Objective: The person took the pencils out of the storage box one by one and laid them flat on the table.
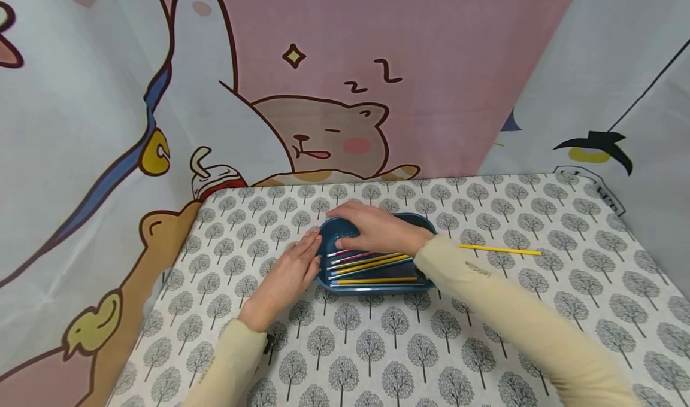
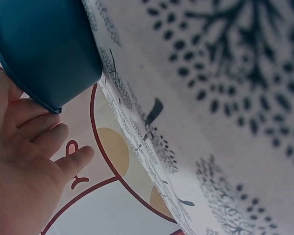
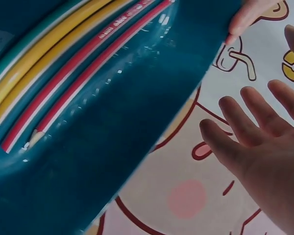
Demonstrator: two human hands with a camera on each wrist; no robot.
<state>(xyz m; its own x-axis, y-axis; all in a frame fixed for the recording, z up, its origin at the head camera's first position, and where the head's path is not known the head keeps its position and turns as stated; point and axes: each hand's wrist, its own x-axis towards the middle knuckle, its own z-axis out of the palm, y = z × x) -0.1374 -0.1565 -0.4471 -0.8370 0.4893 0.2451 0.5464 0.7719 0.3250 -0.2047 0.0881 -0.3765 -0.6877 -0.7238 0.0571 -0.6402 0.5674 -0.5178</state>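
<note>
A dark blue plastic tray lies on the tablecloth, with several pencils in it: yellow, red and green ones, running lengthwise. My left hand touches the tray's left end with extended fingers; the left wrist view has its fingers against the rim. Over the tray's far left part is my right hand, holding nothing, its fingers spread near the far rim in the right wrist view. That forearm hides the tray's right end. Red pencils lie nearest that hand inside the tray.
A single yellow pencil lies on the tablecloth to the right of the tray. The white tablecloth has a grey tree print. Behind and beside the table hang cartoon-printed curtains.
</note>
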